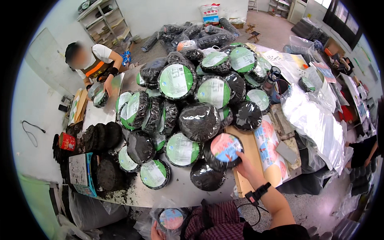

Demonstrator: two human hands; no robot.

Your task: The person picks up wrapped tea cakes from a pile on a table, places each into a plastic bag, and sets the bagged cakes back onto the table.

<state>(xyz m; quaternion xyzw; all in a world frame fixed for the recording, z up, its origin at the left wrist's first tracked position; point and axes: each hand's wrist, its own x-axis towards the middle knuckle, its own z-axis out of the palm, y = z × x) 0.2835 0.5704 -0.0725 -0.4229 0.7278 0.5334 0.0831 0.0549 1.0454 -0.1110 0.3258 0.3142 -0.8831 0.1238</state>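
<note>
My right hand (245, 165) grips the right edge of a round, dark disc-shaped pack (225, 149) with a pink and blue label on top. That pack sits against a plain black wrapped disc (208, 176) on the table. Low in the view, near my lap, my left hand (157, 232) has its fingers against a clear plastic bag (146, 222). Inside or under that bag shows another round pack with a pink and blue label (171, 219). The left fingers are partly cut off by the lower edge.
A heap of black wrapped discs with green and white labels (176, 81) covers the table. Bare dark discs (108, 135) and crumbs lie at the left, beside a blue-edged box (82, 173). A label roll (267, 144) lies right. Across the table, a person handles a pack (100, 98).
</note>
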